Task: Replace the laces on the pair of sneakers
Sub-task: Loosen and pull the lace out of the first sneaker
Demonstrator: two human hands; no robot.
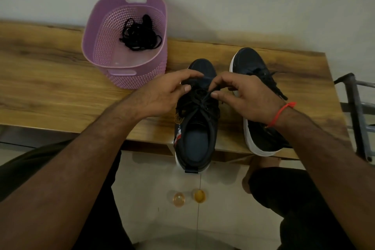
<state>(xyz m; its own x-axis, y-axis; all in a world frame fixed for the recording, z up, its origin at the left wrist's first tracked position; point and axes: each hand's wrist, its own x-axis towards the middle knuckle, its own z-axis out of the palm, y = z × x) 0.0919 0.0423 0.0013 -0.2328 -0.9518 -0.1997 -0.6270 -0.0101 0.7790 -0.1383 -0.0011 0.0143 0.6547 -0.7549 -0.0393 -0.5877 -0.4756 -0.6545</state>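
Writing: I can read none; the near shoe has a gold mark and a red and white patch on its left side, too blurred for me to make out.
Counter: wood grain top, set against a plain pale wall; its near edge crosses my view and the near shoe's heel overhangs it.
Floor: pale tiles below, with two small amber round things side by side on them; I cannot tell what they are.
Near shoe: dark with a white sole, toe pointing away from me, black lace bunched over the tongue.
Left hand: I have its fingers curled over the left side of the lacing, thumb and forefinger pinching the lace.
Right hand: curled the same way on the right side, fingertips pinching the lace; a red thread is round that wrist.
Far shoe: just right of the near one, partly behind my right hand, tilted onto its side, sole toward the near shoe, laces in place.
Basket: purple perforated plastic, left of the shoes and apart from them, holding a loose tangle of black laces.
Right edge: a grey metal frame beside the counter.
Below: my dark-trousered knees either side.
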